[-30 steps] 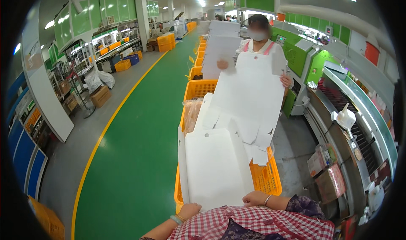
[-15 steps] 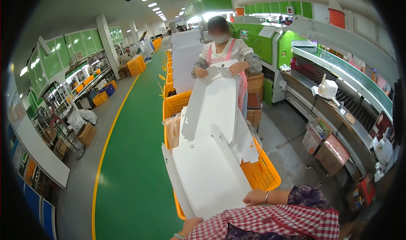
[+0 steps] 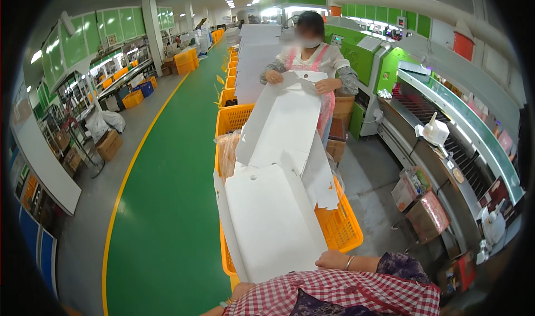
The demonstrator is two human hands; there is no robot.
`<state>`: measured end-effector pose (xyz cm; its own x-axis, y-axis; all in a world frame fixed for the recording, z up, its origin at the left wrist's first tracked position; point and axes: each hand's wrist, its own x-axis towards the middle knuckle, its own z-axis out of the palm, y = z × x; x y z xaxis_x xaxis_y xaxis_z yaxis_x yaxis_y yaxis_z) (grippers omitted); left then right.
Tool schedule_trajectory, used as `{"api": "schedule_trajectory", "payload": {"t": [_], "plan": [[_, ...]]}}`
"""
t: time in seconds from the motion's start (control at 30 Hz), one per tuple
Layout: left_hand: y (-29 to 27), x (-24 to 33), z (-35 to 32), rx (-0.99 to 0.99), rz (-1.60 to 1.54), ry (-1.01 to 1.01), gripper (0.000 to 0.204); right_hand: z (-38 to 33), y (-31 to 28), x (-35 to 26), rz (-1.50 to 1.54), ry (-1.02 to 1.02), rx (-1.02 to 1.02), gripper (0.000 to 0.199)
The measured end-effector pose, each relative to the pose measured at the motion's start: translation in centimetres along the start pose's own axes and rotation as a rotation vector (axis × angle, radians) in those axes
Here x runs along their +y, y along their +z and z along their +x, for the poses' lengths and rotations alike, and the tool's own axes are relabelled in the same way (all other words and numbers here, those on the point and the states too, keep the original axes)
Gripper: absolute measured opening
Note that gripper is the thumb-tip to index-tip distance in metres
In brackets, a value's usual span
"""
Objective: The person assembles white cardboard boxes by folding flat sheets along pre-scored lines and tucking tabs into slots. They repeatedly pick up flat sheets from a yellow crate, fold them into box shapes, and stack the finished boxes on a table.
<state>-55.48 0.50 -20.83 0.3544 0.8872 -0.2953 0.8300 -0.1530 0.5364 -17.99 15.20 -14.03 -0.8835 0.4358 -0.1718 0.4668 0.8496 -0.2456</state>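
Observation:
A white cardboard box blank with folded-up side flaps lies before me, its near end against my checked apron. My right hand is closed on its near right corner. At the near left corner rests my left hand, its fingers hidden by the apron and the cardboard. Beyond lies a second white box blank, partly under the far end of mine. A co-worker in a pink apron holds its far end, with one hand on the left and another hand on the right.
Yellow plastic crates stand beneath the cardboard. Behind, tall white stacks line the green walkway. A conveyor machine runs along the right, with cardboard boxes below it. Clear plastic wrap hangs at the crate's left.
The view has shifted slightly. The co-worker's head has turned toward the left, and the left flap of the far blank stands higher. Both my hands stay at the near corners.

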Motion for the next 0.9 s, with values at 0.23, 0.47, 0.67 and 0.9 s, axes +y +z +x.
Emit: {"api": "schedule_trajectory", "payload": {"t": [0.23,0.47,0.67,0.9], "plan": [[-0.1,0.4,0.2,-0.056,0.074,0.002,0.024,0.0,2.2,0.3,-0.099,-0.12,-0.048,0.013],[-2.7,3.5,1.0,0.166,0.224,0.302,0.019,0.3,1.8,-0.5,-0.152,-0.146,-0.067,0.015],[-0.7,3.1,3.1,0.265,0.153,0.42,0.018,1.4,5.9,0.1,0.025,-0.169,0.117,0.027],[-2.3,3.6,2.5,0.083,0.106,0.314,0.031,1.5,7.2,-1.6,0.243,0.064,0.15,0.027]]}}
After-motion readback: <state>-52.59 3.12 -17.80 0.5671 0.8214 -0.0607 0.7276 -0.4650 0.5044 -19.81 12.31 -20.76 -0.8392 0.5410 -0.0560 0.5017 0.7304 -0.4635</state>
